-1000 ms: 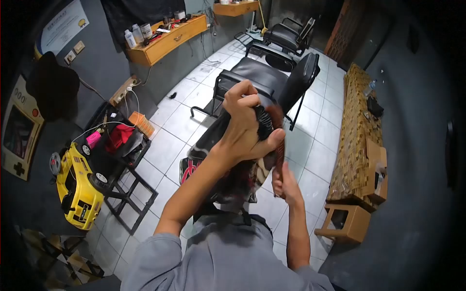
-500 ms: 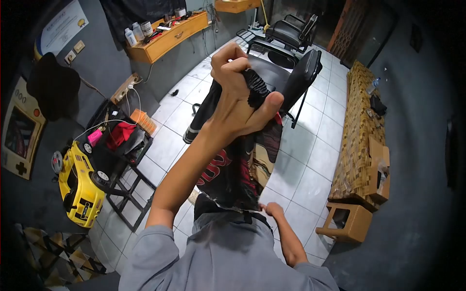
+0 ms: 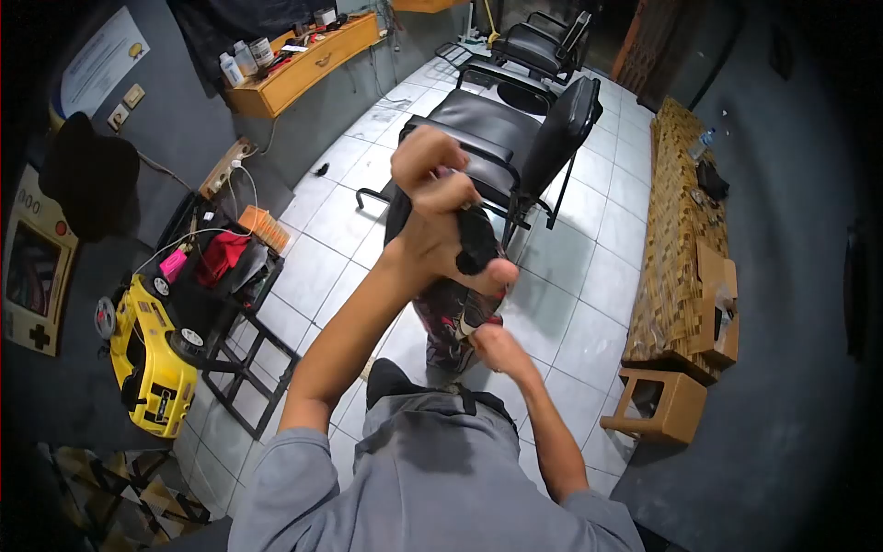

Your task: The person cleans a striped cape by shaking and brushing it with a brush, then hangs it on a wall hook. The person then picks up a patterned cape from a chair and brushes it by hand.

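Observation:
My left hand (image 3: 440,207) is raised in front of me with curled fingers, gripping the bunched black edge of a dark printed barber cape (image 3: 443,317). The cloth hangs down in folds below that hand and shows red and pale patches. Lower and to the right, my right hand (image 3: 501,348) is closed on the side of the same cape, at about waist height. Just beyond my left hand stands a black padded barber chair (image 3: 492,124) with metal armrests. Part of the chair is hidden behind the hand and the cloth.
A second barber chair (image 3: 538,46) stands farther back. On the left are a wooden wall shelf (image 3: 322,64) with bottles, a yellow toy car (image 3: 156,359) and a black stand (image 3: 248,382). A woven-covered bench (image 3: 676,230) and a cardboard box (image 3: 658,405) line the right wall.
My left hand has lowered, and the cape is bunched into a narrower hang. My right hand has come up and inward along the cloth. More of the near chair shows.

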A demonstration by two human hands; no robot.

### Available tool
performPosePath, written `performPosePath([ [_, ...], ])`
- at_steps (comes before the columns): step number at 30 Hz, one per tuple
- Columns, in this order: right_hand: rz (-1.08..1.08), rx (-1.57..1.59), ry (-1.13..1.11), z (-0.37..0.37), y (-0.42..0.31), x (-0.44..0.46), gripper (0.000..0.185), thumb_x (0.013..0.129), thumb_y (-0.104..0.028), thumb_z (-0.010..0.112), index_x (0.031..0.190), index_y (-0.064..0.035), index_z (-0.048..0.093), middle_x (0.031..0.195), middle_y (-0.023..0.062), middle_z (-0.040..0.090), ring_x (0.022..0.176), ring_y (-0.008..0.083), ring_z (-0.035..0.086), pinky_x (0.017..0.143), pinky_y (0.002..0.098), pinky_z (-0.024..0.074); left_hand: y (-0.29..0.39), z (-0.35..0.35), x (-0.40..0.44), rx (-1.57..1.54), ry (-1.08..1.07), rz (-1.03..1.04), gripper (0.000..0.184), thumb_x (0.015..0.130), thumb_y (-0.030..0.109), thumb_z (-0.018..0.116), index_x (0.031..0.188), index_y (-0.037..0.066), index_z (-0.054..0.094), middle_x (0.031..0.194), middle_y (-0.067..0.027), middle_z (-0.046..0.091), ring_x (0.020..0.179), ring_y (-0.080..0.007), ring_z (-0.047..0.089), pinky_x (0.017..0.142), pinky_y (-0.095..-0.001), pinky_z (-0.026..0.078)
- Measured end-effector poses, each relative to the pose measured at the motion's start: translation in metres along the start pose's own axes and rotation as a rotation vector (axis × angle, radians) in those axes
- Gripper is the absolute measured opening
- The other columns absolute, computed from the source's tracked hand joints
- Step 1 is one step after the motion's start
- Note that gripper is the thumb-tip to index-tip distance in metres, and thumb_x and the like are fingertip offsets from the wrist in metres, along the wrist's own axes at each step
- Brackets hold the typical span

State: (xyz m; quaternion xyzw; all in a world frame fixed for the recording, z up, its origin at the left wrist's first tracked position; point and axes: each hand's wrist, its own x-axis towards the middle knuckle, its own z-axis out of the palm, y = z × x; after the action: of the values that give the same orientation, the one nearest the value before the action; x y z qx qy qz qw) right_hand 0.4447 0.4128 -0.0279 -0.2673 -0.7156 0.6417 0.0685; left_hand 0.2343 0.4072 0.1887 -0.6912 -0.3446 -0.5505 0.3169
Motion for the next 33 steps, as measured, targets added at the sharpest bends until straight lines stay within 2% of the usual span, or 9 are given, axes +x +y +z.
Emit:
performPosePath([
  [3,0.128,-0.478,0.001,0.028,0.144,-0.003,0.051,0.093,-0.045,0.032,0.086,-0.0053,0.062,0.075,0.0193,0.062,0.071,0.0363,0.06,0.064,0.0442,0.046,-0.006,-0.005,0.005,0.063,0.145,-0.034,0.069,0.075,0.066,0.053,0.099,0.005,0.03,0.099,-0.0148,0.028,0.087,-0.0232,0.033,0.074,-0.0356,0.035],
  [6,0.666,-0.777,-0.065,0.031,0.189,-0.04,0.066,0.092,-0.052,0.024,0.093,0.0,0.065,0.092,0.0267,0.061,0.095,0.0406,0.057,0.082,0.0462,0.045,-0.006,-0.014,0.004,0.124,0.12,-0.141,0.071,0.074,0.068,0.052,0.099,0.005,0.03,0.099,-0.015,0.028,0.09,-0.0237,0.031,0.078,-0.0365,0.034],
  [9,0.62,-0.703,-0.002,0.018,0.268,-0.043,0.065,0.093,-0.048,0.022,0.091,0.0025,0.064,0.088,0.0284,0.061,0.089,0.0407,0.059,0.077,0.0479,0.0468,-0.003,-0.018,0.006,0.099,0.145,-0.192,0.072,0.073,0.069,0.053,0.099,0.005,0.031,0.099,-0.0153,0.028,0.091,-0.0237,0.032,0.079,-0.0369,0.034],
  [13,0.26,-0.023,0.459,-0.016,0.11,-0.03,0.055,0.094,-0.051,0.03,0.069,-0.0062,0.051,0.052,0.002,0.047,0.035,0.0147,0.039,0.034,0.0283,0.0314,0.0,-0.012,0.0,0.061,0.118,-0.13,0.071,0.072,0.067,0.055,0.099,0.005,0.032,0.099,-0.0146,0.028,0.088,-0.0238,0.033,0.076,-0.037,0.033],
  [15,0.298,0.608,0.309,-0.029,0.003,-0.031,0.056,0.091,-0.059,0.031,0.064,-0.011,0.043,0.05,-0.0045,0.034,0.037,0.0077,0.025,0.035,0.0226,0.0213,0.007,-0.004,-0.004,0.022,0.112,-0.117,0.071,0.072,0.066,0.056,0.099,0.005,0.032,0.098,-0.0141,0.028,0.086,-0.0239,0.034,0.074,-0.037,0.032],
  [19,-0.11,0.657,-0.099,-0.028,-0.07,-0.041,0.053,0.088,-0.06,0.038,0.076,-0.0081,0.045,0.051,-0.0051,0.031,0.042,0.0058,0.026,0.038,0.0216,0.0217,0.006,0.014,-0.013,-0.036,0.106,-0.095,0.072,0.072,0.066,0.057,0.102,0.006,0.032,0.098,-0.0134,0.028,0.085,-0.0239,0.034,0.072,-0.0377,0.032],
  [25,0.166,-0.083,-0.115,0.014,0.044,-0.009,0.051,0.089,-0.05,0.043,0.068,-0.0046,0.052,0.054,0.0014,0.045,0.046,0.012,0.042,0.042,0.0279,0.0361,-0.008,-0.005,0.005,0.152,0.132,-0.11,0.074,0.073,0.068,0.054,0.103,0.005,0.03,0.099,-0.0143,0.027,0.088,-0.0234,0.032,0.076,-0.0376,0.034],
  [29,0.557,-0.782,-0.129,0.032,0.228,-0.031,0.067,0.085,-0.059,0.039,0.08,0.0031,0.065,0.079,0.0234,0.064,0.075,0.0372,0.062,0.07,0.0449,0.0471,-0.008,-0.009,0.009,0.19,0.204,-0.206,0.078,0.071,0.076,0.045,0.1,0.005,0.03,0.1,-0.0142,0.03,0.095,-0.0237,0.034,0.082,-0.0384,0.034],
  [33,0.64,-0.767,0.01,0.017,0.222,-0.04,0.062,0.088,-0.053,0.034,0.088,0.0006,0.065,0.09,0.0253,0.062,0.092,0.0381,0.06,0.079,0.0434,0.0471,-0.013,-0.009,0.004,0.063,0.278,-0.158,0.081,0.07,0.076,0.047,0.101,0.004,0.03,0.1,-0.0151,0.029,0.091,-0.0237,0.032,0.081,-0.0378,0.034],
])
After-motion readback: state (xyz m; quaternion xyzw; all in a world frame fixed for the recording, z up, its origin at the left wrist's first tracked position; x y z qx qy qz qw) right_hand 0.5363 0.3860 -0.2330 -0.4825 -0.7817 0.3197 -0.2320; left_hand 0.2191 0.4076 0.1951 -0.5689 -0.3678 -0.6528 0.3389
